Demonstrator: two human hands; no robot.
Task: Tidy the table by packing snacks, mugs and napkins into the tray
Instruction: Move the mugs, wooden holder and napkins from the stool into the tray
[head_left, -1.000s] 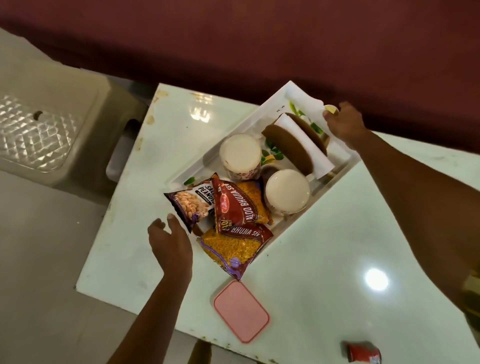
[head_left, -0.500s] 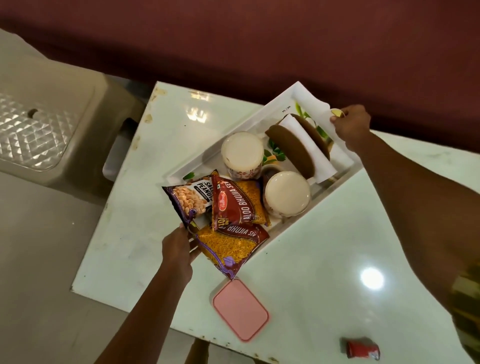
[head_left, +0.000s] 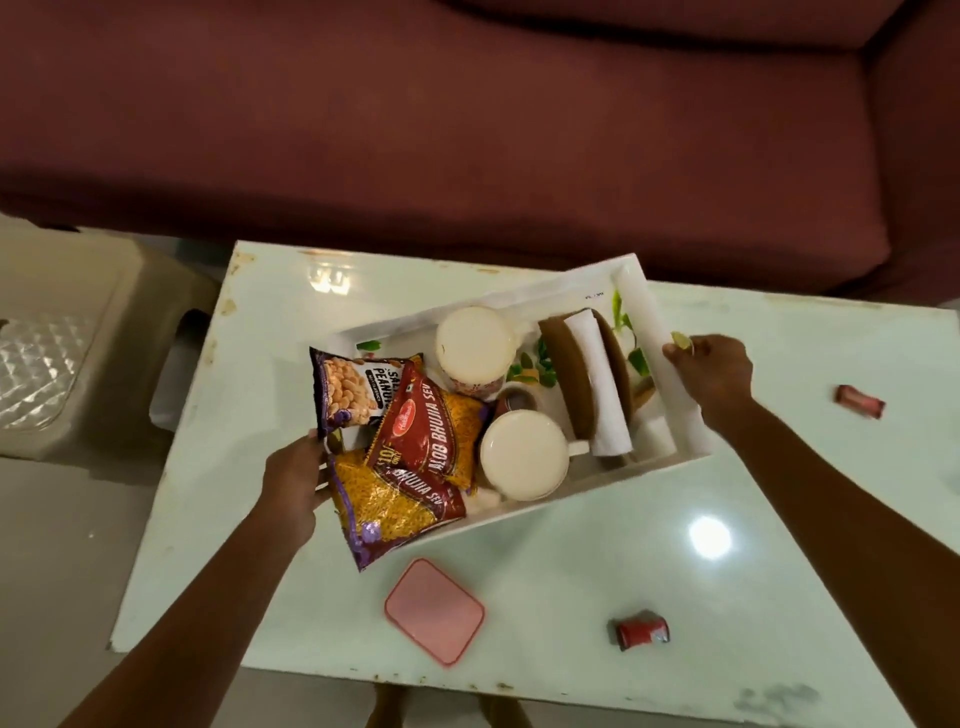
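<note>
A white rectangular tray (head_left: 524, 304) sits at an angle on the pale table (head_left: 623, 582). It holds two white mugs (head_left: 475, 345) (head_left: 522, 454), a brown napkin holder with white napkins (head_left: 597, 395), a peanut packet (head_left: 353, 392) and two bhujia sev packets (head_left: 431, 441) (head_left: 387, 506). My left hand (head_left: 293, 480) grips the tray's near-left end, beside the packets. My right hand (head_left: 714, 371) grips its far-right end. I cannot tell whether the tray is off the table.
A pink rectangular lid (head_left: 435, 610) lies on the table in front of the tray. Two small red wrappers lie at the right (head_left: 643, 630) (head_left: 860, 401). A maroon sofa (head_left: 467, 130) runs behind the table and a beige plastic stool (head_left: 67, 343) stands left.
My left hand moved from the table to the tray's near-left end and closed on it. The tray has turned, its right end swinging toward me. The view has shifted and shows more sofa.
</note>
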